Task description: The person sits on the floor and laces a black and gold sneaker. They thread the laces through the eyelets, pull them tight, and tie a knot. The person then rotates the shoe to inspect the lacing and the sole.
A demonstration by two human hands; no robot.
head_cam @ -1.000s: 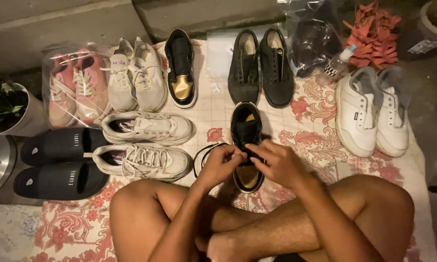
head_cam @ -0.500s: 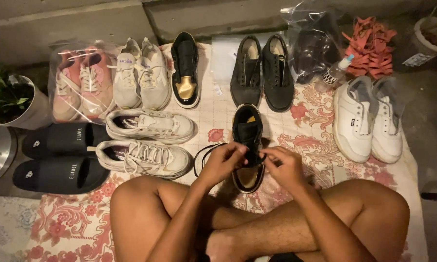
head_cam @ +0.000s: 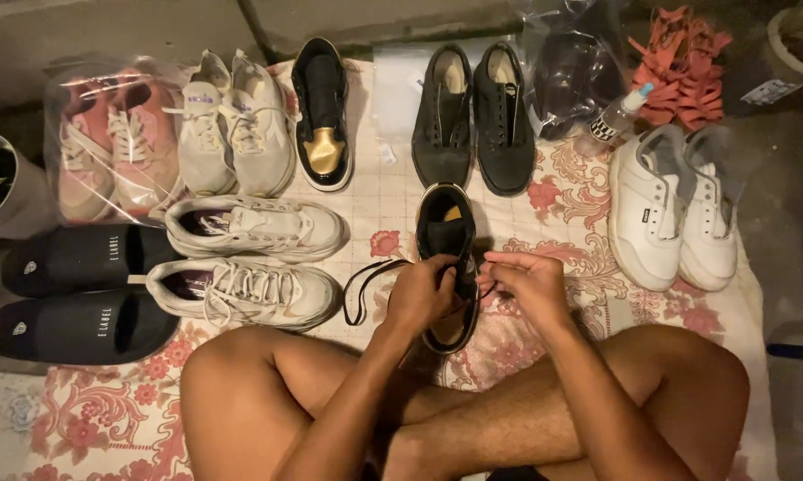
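At frame centre, the left hand [head_cam: 424, 292] is pinching the black lace [head_cam: 366, 289] over the black-and-gold sneaker [head_cam: 448, 258], while the right hand [head_cam: 526, 283] is gripping its side, apparently steadying it for lacing.

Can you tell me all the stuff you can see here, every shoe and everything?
black-and-gold shoe: 1, under both hands, middle of cloth
black lace: 1, looping left of that shoe
second black-and-gold shoe: 1, top middle
dark shoes: 2, top, right of middle
white slip-on shoes: 2, right
white sneakers: 2, lying sideways, left of middle
pale sneakers: 2, top left
pink shoes in clear bag: 2, far left top
black slippers: 2, far left
small bottle: 1, clear, top right
orange strips: a heap, top right
floral cloth: 1, red and cream, under everything
left hand: on the shoe
right hand: at the lace
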